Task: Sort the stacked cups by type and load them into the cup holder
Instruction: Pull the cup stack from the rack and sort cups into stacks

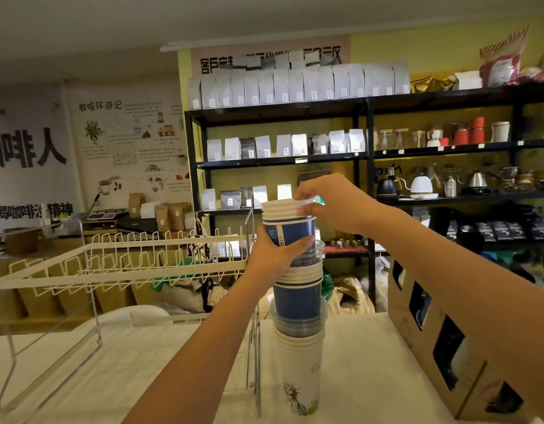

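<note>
Standing on the white table [371, 377], beside its right-edge cardboard cup holder [448, 356], the mixed cup stack [298, 316] is being steadied by the left hand [273, 255] gripping its blue cup, probably so the right hand [332, 203] pinching the top white rims can separate them.

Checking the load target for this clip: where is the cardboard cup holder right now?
In the head view the cardboard cup holder stands on the table at the right, just right of the tall mixed cup stack and beneath the right forearm.
</note>
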